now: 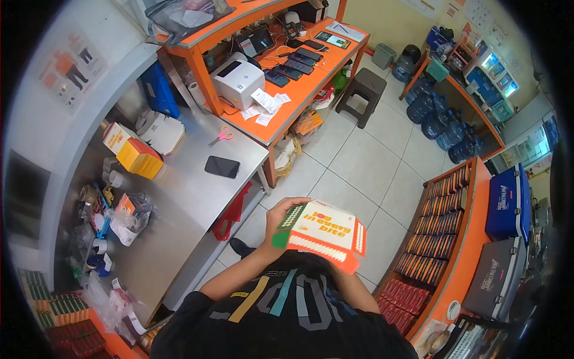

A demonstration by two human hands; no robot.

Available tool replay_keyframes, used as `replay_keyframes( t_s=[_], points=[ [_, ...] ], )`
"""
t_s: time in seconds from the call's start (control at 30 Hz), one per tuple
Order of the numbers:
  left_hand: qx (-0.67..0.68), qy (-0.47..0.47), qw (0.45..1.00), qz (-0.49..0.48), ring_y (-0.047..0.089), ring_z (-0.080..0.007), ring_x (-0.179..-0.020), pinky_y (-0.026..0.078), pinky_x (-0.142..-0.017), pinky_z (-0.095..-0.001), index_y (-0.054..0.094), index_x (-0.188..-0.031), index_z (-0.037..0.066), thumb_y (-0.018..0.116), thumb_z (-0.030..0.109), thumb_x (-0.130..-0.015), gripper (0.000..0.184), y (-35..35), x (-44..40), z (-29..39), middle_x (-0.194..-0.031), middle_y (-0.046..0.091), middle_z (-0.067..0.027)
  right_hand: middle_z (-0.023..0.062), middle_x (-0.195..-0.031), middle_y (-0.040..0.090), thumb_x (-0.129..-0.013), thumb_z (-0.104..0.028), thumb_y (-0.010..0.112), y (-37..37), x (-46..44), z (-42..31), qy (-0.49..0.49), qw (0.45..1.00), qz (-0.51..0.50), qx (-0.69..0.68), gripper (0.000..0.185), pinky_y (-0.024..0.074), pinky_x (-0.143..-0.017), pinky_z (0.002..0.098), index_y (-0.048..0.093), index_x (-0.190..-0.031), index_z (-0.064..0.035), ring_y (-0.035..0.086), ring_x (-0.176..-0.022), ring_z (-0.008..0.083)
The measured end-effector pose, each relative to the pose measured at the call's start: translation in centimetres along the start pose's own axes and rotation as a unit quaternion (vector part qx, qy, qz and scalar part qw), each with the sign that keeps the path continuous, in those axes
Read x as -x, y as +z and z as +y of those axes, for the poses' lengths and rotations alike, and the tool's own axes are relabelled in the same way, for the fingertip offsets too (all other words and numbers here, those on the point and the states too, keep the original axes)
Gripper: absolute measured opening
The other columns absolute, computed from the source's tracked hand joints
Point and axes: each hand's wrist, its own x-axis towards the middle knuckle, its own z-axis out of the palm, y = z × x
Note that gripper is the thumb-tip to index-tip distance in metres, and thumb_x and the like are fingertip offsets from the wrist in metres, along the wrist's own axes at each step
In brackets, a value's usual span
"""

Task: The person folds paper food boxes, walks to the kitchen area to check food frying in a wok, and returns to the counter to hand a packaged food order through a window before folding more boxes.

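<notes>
Box (326, 222) up in the air in front of the black shirt (251, 317), over the tiled floor (341, 179), clear of any desk. White panel faces up, lettered in orange and yellow; green end (290, 224) with white marks toward the left, red flap (342, 260) at the near edge, leaning out of line with the panel. Left grip (275, 222) closed about the green end, fingers along the far corner. Right grip out of sight under or behind the box; only the forearm (353, 287) shows, so cannot tell whether it holds, supports or merely touches. Looks like thin printed card: probably light, stiff across the flat panel, weak at the folds, a little slick on the printed face. Cannot see whether anything is inside, so weight is a guess. Best hold, I judge: opposite ends or side walls near the corners, where folds stiffen the card; light pressure, since a hard squeeze mid-panel would likely dent it. Red flap a poor handhold, apt to bend or crease. Nearby on the left, steel desk (194, 194) with phone (222, 167), scissors (222, 137) and a yellow carton (140, 159); beyond, orange desk (272, 127) bearing a printer (239, 84).
</notes>
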Motion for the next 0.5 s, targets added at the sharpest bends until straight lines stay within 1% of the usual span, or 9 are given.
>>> replay_keyframes(
  t_s=[0.07,0.1,0.17,0.2,0.3,0.37,0.4,0.43,0.5],
  points=[
    [-0.023,-0.006,1.000,0.009,0.067,-0.0216,-0.088,0.051,-0.076,-0.0293,0.065,-0.109,-0.002,0.074,0.011,-0.074,0.039,0.3,0.1,0.5,-0.095,0.066,-0.0143,0.0121,-0.131,0.055,-0.085,-0.031,0.069,-0.4,-0.2,-0.5,-0.071,0.976,0.010,0.207,0.053,0.0445,-0.098,0.0416,0.052,-0.131,-0.0104,0.055,-0.119,0.0273],
    [-0.024,-0.005,1.000,0.009,0.067,-0.0216,-0.088,0.051,-0.076,-0.0293,0.065,-0.109,-0.002,0.074,0.011,-0.074,0.039,0.4,0.0,0.2,-0.095,0.066,-0.0143,0.0107,-0.124,0.060,-0.082,-0.025,0.072,-0.2,-1.0,-0.8,-0.086,0.872,0.035,0.481,0.046,0.0451,-0.096,0.0432,0.058,-0.123,-0.0109,0.058,-0.114,0.0275],
    [-0.100,0.024,0.995,0.016,0.067,-0.0236,-0.087,0.051,-0.078,-0.0302,0.066,-0.106,-0.002,0.078,0.017,-0.072,0.041,0.7,0.0,-0.7,-0.094,0.066,-0.0151,0.0090,-0.107,0.066,-0.078,-0.020,0.074,1.0,-1.4,-1.9,-0.065,0.920,0.148,0.358,0.035,0.0478,-0.090,0.0429,0.065,-0.110,-0.0091,0.063,-0.103,0.0268],
    [-0.075,0.035,0.997,0.007,0.067,-0.0281,-0.086,0.053,-0.077,-0.0325,0.065,-0.107,-0.001,0.069,0.002,-0.074,0.033,0.5,-0.3,0.7,-0.094,0.066,-0.0171,0.0090,-0.107,0.066,-0.078,-0.020,0.074,1.1,-1.9,-2.1,-0.065,0.919,0.148,0.359,0.035,0.0478,-0.090,0.0429,0.065,-0.110,-0.0091,0.063,-0.103,0.0268],
    [-0.128,-0.021,0.991,0.029,0.068,-0.0276,-0.087,0.053,-0.077,-0.0327,0.065,-0.107,0.001,0.069,0.002,-0.074,0.033,0.2,-0.4,-0.7,-0.095,0.066,-0.0172,0.0090,-0.091,0.068,-0.075,-0.015,0.077,2.1,-2.7,-3.9,-0.129,0.884,0.140,0.426,0.026,0.0504,-0.084,0.0400,0.068,-0.098,-0.0056,0.066,-0.092,0.0245],
    [-0.147,-0.006,0.988,0.051,0.069,-0.0271,-0.082,0.053,-0.074,-0.0335,0.067,-0.104,0.001,0.069,0.004,-0.074,0.030,-0.9,-0.7,-1.8,-0.091,0.068,-0.0166,0.0108,-0.089,0.068,-0.075,-0.009,0.076,3.9,-2.8,-7.5,0.044,0.928,0.159,0.334,0.022,0.0497,-0.081,0.0383,0.067,-0.094,-0.0033,0.066,-0.090,0.0238],
    [-0.178,-0.042,0.981,0.061,0.070,-0.0266,-0.079,0.054,-0.073,-0.0341,0.067,-0.102,0.001,0.069,0.005,-0.074,0.028,-1.4,-0.9,-2.2,-0.087,0.069,-0.0158,0.0148,-0.107,0.062,-0.077,-0.003,0.073,2.8,-1.6,-7.4,-0.006,0.931,0.108,0.348,0.037,0.0467,-0.084,0.0374,0.059,-0.112,-0.0018,0.060,-0.103,0.0224],
    [-0.210,-0.078,0.972,0.069,0.070,-0.0262,-0.076,0.054,-0.071,-0.0347,0.068,-0.100,0.000,0.069,0.006,-0.074,0.026,-1.8,-1.0,-2.3,-0.083,0.070,-0.0151,0.0148,-0.107,0.062,-0.077,-0.003,0.073,2.2,-1.8,-7.4,-0.008,0.932,0.108,0.347,0.037,0.0467,-0.084,0.0374,0.059,-0.112,-0.0018,0.060,-0.103,0.0224],
    [-0.182,-0.072,0.976,0.094,0.071,-0.0250,-0.073,0.054,-0.067,-0.0343,0.068,-0.096,-0.001,0.068,0.006,-0.075,0.022,-2.3,-1.0,-2.1,-0.077,0.070,-0.0137,0.0178,-0.119,0.053,-0.076,0.000,0.073,1.3,-2.4,-7.5,-0.011,0.863,0.245,0.443,0.049,0.0440,-0.092,0.0361,0.049,-0.119,-0.0013,0.053,-0.114,0.0272]
  ],
)
